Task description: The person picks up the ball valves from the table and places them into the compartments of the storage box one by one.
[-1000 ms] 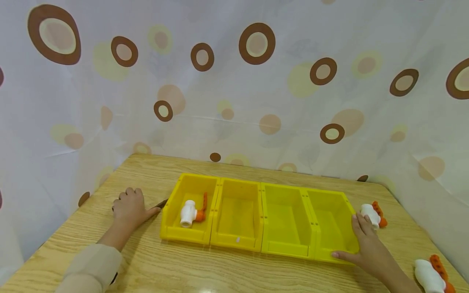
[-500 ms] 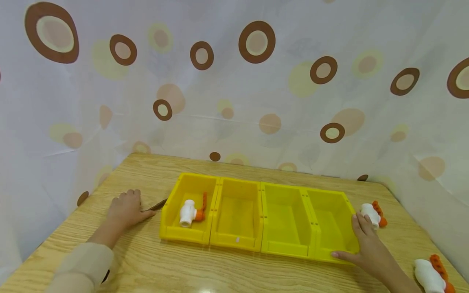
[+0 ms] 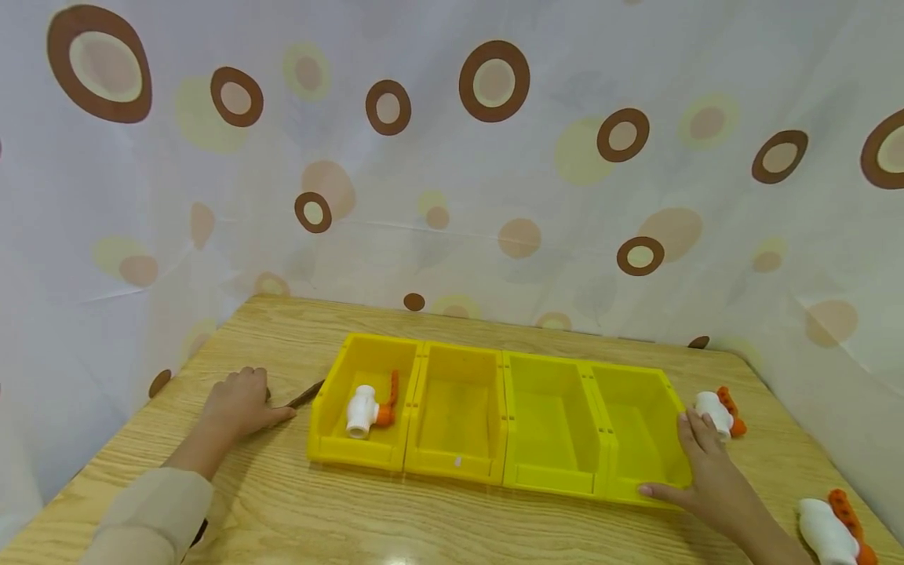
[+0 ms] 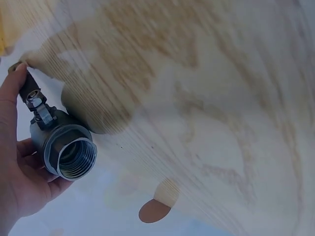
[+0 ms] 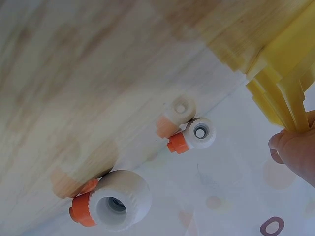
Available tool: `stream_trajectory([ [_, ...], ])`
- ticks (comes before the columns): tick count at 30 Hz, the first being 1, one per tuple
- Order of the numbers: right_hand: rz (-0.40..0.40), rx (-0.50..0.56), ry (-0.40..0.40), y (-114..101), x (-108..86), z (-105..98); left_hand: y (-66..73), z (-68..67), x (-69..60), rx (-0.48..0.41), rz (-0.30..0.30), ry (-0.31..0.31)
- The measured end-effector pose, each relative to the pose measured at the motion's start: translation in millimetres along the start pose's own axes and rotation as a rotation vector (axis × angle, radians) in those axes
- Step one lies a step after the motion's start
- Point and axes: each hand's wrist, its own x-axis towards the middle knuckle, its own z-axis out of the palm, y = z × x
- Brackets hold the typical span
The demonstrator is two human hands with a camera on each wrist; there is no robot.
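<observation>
My left hand [image 3: 236, 404] holds a metal ball valve on the table, left of the yellow bins. In the left wrist view the ball valve [image 4: 56, 137] shows its threaded opening; the thumb lies along its lever and fingers are behind its body. In the head view mostly the dark lever [image 3: 307, 393] shows. My right hand [image 3: 716, 479] rests at the front right corner of the rightmost yellow bin [image 3: 639, 439], thumb at the front rim and straight fingers on the side rim. A white plastic valve [image 3: 361, 412] with an orange handle lies in the leftmost bin [image 3: 353, 453].
Several yellow bins stand joined in a row on the wooden table [image 3: 297, 502]. Right of them lies a white valve [image 3: 713, 414] with an orange handle, and a second white valve [image 3: 825, 534] sits nearer the front. A patterned curtain [image 3: 452, 157] surrounds the table.
My left hand has moved slightly left and towards me, and its thumb has shifted back along the lever. The right hand and the bins stay in place.
</observation>
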Motion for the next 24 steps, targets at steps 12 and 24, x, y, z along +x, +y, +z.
stream_trajectory([
  [12, -0.009, -0.031, 0.010, -1, 0.1, -1, 8.5, -2.4, -0.8, -0.083, -0.111, -0.015],
  [24, -0.010, -0.012, 0.009, 0, -1.8, 0, 16.3, 0.7, -0.2, -0.050, -0.215, 0.005],
])
